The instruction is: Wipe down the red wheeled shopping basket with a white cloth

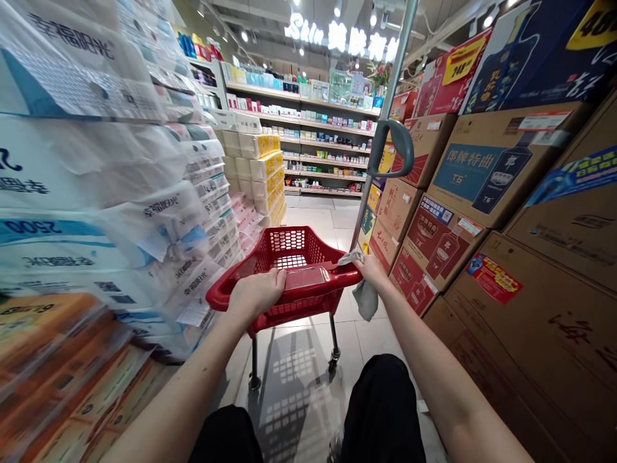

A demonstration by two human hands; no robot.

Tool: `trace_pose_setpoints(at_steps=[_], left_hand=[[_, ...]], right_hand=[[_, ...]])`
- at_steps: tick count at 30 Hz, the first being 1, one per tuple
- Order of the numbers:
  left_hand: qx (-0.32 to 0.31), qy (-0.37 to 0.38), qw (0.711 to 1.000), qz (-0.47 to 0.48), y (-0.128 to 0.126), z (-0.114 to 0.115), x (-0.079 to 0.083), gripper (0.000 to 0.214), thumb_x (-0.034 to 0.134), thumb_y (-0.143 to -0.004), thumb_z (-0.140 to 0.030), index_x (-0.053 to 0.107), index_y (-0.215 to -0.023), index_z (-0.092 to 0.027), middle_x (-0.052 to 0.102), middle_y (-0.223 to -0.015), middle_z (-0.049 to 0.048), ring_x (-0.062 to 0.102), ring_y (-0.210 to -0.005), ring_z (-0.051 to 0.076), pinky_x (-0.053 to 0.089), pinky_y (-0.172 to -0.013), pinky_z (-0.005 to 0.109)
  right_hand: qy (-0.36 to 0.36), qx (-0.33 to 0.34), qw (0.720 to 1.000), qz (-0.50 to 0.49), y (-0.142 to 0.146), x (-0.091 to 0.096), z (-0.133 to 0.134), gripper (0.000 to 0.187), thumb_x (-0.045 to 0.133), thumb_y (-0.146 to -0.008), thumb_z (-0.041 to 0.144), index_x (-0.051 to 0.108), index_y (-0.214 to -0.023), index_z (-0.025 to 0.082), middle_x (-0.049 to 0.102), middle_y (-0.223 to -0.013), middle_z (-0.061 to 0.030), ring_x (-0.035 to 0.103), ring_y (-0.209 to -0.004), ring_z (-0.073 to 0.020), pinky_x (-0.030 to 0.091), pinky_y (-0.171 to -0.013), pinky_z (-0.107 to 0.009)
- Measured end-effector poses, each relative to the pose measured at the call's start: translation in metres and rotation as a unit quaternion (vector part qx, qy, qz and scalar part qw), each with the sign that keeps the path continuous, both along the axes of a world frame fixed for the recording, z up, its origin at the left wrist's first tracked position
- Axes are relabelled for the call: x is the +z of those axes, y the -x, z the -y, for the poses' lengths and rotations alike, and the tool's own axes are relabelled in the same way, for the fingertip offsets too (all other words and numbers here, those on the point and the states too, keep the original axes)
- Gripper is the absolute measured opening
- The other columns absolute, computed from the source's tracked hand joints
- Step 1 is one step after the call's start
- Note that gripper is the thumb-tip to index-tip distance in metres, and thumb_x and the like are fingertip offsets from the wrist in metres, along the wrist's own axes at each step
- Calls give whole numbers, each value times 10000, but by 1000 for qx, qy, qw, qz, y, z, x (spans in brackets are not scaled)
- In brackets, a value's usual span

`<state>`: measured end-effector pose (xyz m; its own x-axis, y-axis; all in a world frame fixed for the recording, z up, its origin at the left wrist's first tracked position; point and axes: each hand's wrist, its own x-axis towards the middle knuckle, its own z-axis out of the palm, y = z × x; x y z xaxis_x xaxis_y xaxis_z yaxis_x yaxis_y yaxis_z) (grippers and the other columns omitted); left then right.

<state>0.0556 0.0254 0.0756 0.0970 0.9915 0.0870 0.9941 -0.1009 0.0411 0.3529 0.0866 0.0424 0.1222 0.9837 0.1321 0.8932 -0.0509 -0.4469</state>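
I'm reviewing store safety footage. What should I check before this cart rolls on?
1. Grip: ok. The left hand lies over the rim of the red shopping cart, and the right hand is on the opposite rim.
2. Grey cloth: ok. It hangs from the right hand, above the casters.
3. Casters: ok. They stand on the floor tiles.
4. Plastic-wrapped tissue packs: not ok. They crowd the cart's left side.
5. Cardboard liquor cartons: cannot tell. They are stacked high on the right; stability is not visible.
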Motion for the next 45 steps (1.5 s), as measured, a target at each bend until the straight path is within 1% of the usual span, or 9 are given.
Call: trace_pose_setpoints(at_steps=[3, 6, 12, 16, 21, 28, 33, 39, 45], left_hand=[[-1, 3, 1000, 0, 0, 1, 1, 640, 63, -894, -537, 595, -1015, -202, 702, -996, 115, 649, -934, 290, 452, -771, 398], [-1, 2, 1000, -2, -1, 3, 1, 639, 60, -899, -529, 593, -1018, -197, 704, -982, 114, 652, -925, 282, 452, -771, 387], [11, 1, 1000, 0, -5, 6, 2, 629, 66, -903, -512, 597, -1024, -197, 707, -974, 102, 653, -919, 281, 456, -757, 385], [37, -4, 999, 9, -7, 6, 0, 608, 89, -904, -500, 611, -1008, -207, 708, -986, 89, 651, -925, 272, 457, -755, 373], [54, -20, 998, 8, -6, 5, -2, 591, 116, -903, -490, 628, -997, -211, 716, -954, 85, 654, -907, 281, 457, -746, 382], [54, -24, 998, 15, -8, 8, -2, 593, 118, -902, -467, 647, -993, -215, 714, -966, 85, 657, -901, 293, 460, -742, 401], [42, -52, 998, -10, -12, 12, -4, 595, 112, -908, -432, 646, -983, -181, 714, -926, 109, 664, -862, 291, 461, -715, 386], [32, -39, 999, -8, -16, 13, -4, 602, 95, -911, -461, 615, -1010, -175, 711, -926, 118, 663, -872, 283, 458, -740, 383], [30, -27, 999, 7, -17, 14, -6, 608, 90, -902, -502, 585, -1052, -182, 707, -910, 115, 661, -851, 289, 455, -743, 397]], right_hand=[[-3, 34, 998, -52, -7, -1, -13, 282, 512, -854, 371, 678, -934, 157, 696, -907, -81, 635, -851, -208, 446, -696, -257], [-17, 29, 997, -72, -5, -2, -19, 291, 491, -874, 356, 667, -956, 139, 694, -912, -88, 634, -838, -202, 443, -688, -249], [-81, 12, 996, 17, 12, 11, -8, 312, 418, -934, 363, 589, -1102, 164, 656, -1041, -104, 611, -945, -204, 410, -760, -253], [-86, 32, 995, 27, 20, 9, 12, 350, 375, -952, 403, 611, -1051, 164, 638, -1067, -112, 593, -950, -201, 394, -803, -270], [-221, 15, 975, 24, 45, -9, 51, 461, 239, -989, 366, 653, -900, 184, 636, -1045, -83, 485, -1080, -210, 314, -972, -335], [-281, -39, 958, 37, 107, -13, 88, 335, 304, -976, 309, 579, -1113, 175, 581, -1114, -120, 435, -1114, -251, 244, -1032, -448], [-316, 8, 949, 2, 129, -17, 109, 346, 330, -976, 296, 497, -1271, 227, 515, -1256, -102, 417, -1178, -227, 282, -1022, -411], [-289, 83, 953, 30, 104, -9, 95, 343, 387, -956, 414, 545, -1191, 222, 562, -1215, -88, 490, -1121, -216, 342, -963, -364], [-95, 82, 990, 69, 88, 21, 55, 521, 193, -972, 501, 619, -1001, 202, 680, -921, -72, 625, -830, -196, 413, -740, -307]])
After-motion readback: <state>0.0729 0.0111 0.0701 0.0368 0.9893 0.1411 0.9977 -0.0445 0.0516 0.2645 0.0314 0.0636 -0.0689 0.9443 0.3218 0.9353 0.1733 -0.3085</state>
